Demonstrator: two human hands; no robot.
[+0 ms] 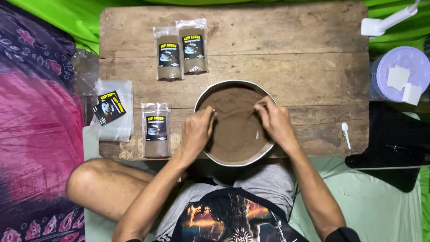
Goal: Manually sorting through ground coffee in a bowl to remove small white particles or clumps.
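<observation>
A round metal bowl (236, 162) full of brown powder (235, 121) rests at the near edge of a low wooden board (291, 54). My left hand (196, 131) lies over the bowl's left rim with its fingers curled down into the powder. My right hand (275, 122) is over the right side, fingertips pinched in the powder. Whether either hand holds anything is hidden. Two filled clear packets with black labels (180, 49) lie side by side behind the bowl. A third filled packet (156, 131) lies to the left of my left hand.
A stack of empty clear bags with loose black labels (112, 110) sits at the board's left edge. A white plastic spoon (346, 134) lies at the right. Off the board are a lidded plastic tub (400, 74), a white device (387, 21), and a black bag (394, 139).
</observation>
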